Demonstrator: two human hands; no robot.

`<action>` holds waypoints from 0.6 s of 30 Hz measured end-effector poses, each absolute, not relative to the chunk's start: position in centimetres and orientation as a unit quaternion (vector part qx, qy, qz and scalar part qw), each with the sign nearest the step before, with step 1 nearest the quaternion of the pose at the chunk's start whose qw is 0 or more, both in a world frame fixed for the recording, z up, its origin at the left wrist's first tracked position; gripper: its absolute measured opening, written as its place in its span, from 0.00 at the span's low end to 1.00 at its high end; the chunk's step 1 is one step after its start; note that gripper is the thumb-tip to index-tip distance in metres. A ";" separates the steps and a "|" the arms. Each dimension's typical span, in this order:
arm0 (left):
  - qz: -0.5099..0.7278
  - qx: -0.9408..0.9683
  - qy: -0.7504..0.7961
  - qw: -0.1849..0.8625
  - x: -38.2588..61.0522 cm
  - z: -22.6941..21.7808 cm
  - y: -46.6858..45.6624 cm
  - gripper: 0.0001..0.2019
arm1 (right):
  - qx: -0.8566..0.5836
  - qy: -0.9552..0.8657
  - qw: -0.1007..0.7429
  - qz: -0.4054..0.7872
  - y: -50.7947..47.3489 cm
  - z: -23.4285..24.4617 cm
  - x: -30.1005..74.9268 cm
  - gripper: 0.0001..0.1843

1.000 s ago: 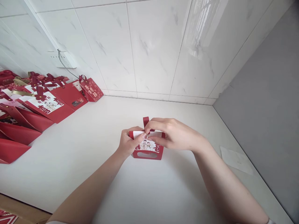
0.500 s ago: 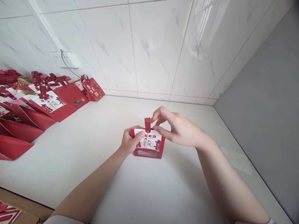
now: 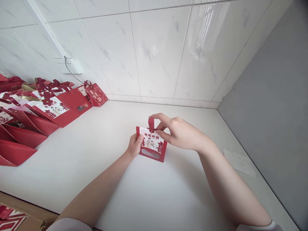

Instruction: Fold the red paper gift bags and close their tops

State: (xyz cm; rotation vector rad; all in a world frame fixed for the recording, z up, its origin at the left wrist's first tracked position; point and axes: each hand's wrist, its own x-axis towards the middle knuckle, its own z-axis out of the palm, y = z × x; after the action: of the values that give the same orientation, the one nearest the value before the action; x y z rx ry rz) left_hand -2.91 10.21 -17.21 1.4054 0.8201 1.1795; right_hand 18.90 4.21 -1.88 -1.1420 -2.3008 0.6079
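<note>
A small red gift box [image 3: 152, 156] with a white printed label stands tilted on the white table. The label shows a cartoon couple and red characters, and an oval window lies below it. My left hand [image 3: 134, 146] grips the box by its left side, thumb on the front. From the top edge rises a red ribbon loop [image 3: 151, 124]. My right hand [image 3: 176, 131] pinches the upper right edge of the box, its thumb in front. Its index finger is stretched over the top of the loop; the other fingertips are partly hidden behind.
Several red gift boxes [image 3: 69, 101] with ribbon handles crowd the table's left side. A wall socket [image 3: 69, 65] with a grey cable is behind them. At the lower left is a cardboard box [image 3: 33, 221] holding red printed pieces. A grey panel [image 3: 269, 106] bounds the right side.
My right hand has moved left, its index finger now over the ribbon loop. My left hand has slid down to the box's side, and the box has turned slightly.
</note>
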 end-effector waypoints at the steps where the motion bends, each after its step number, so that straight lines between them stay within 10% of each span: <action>1: 0.494 0.592 0.344 0.536 -2.9 -17.1 10.2 0.31 | -0.419 -0.845 0.247 0.221 4.1 -1.8 18.9 0.20; 18: 0.565 0.611 0.466 0.300 -5.2 -10.6 11.1 0.24 | -0.510 -0.804 0.244 0.182 3.2 -0.3 22.7 0.18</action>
State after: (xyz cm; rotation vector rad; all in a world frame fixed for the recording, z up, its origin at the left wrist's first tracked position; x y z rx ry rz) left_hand -5.15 11.13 -10.56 1.6221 1.2365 1.5001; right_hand 22.71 3.18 -0.30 -1.3931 -2.1967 0.4980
